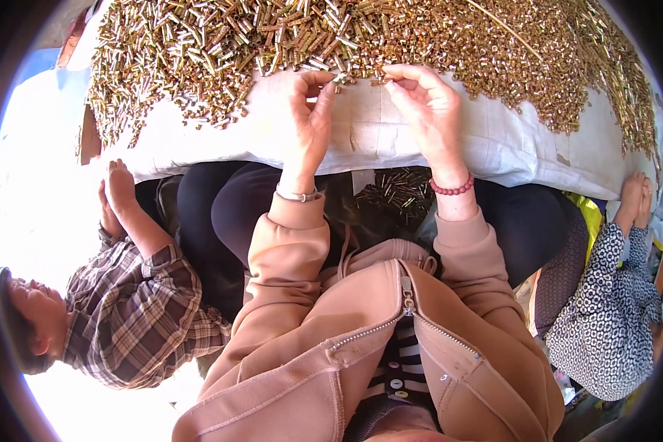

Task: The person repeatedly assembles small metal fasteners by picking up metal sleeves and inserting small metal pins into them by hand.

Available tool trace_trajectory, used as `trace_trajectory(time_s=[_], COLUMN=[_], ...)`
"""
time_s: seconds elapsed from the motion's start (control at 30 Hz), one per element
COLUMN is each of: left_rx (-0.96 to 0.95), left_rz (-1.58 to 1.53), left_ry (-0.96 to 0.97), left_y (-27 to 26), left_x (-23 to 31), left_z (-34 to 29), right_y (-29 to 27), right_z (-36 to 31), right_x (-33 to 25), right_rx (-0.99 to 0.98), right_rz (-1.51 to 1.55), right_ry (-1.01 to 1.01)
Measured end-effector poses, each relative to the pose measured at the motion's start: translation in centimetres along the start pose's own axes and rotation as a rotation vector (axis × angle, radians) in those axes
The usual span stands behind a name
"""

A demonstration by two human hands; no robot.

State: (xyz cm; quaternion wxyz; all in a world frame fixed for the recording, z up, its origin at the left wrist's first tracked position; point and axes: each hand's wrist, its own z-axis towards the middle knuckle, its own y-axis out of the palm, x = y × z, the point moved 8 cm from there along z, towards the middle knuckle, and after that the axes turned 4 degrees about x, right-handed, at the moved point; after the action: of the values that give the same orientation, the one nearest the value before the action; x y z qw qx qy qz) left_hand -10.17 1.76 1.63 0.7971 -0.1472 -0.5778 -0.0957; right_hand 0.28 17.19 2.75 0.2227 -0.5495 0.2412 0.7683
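Note:
Both my hands work at the near edge of a wide heap of small brass-coloured metal tubes and short ring-like pieces. My left hand (311,118) is closed in a pinch, its thumb and forefinger at a small shiny metal piece (338,82). A short way to the right, my right hand (429,110) also pinches, with a small brass-coloured metal piece (381,78) at its fingertips. The pieces are too small to tell their exact shape. Longer tubes (191,44) lie mostly left of my hands, and shorter rings (508,66) mostly right.
A pale cloth sheet (508,151) covers the work surface under the heap. A thin stick (504,28) lies on the rings. More dark tubes (396,193) are below the edge, between my knees. People sit close on both sides: a plaid sleeve (136,309) left, a patterned sleeve (604,309) right.

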Motion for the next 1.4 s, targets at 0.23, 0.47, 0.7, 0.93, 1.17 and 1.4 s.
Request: trace_trajectory(time_s=[0.23, 0.47, 0.7, 0.93, 1.17, 1.4], left_rx=[-0.226, -0.256, -0.296, -0.179, -0.130, -0.044], left_rz=[-0.397, -0.534, -0.617, -0.650, -0.712, -0.420], left_ry=[-0.404, -0.439, -0.543, -0.616, -0.608, -0.462], left_y=[2.5, 3.1, 3.6, 3.3, 3.4, 3.0], left_x=[-0.3, 0.2, -0.7, -1.6, -1.8, -1.2], left_z=[-2.0, -2.2, -2.5, -2.8, -3.0, -2.7], right_y=[0.8, 1.2, 0.7, 0.6, 0.8, 0.8], right_z=[-0.2, -0.3, -0.1, -0.2, -0.7, -1.3], right_x=[-1.0, -1.0, -0.4, -1.2, -0.2, -0.4], right_rx=[-0.039, -0.103, -0.130, -0.145, -0.128, -0.129], right_rz=[0.107, 0.160, 0.143, -0.089, 0.049, -0.188], right_ry=[0.051, 0.091, 0.130, -0.025, 0.057, -0.004])
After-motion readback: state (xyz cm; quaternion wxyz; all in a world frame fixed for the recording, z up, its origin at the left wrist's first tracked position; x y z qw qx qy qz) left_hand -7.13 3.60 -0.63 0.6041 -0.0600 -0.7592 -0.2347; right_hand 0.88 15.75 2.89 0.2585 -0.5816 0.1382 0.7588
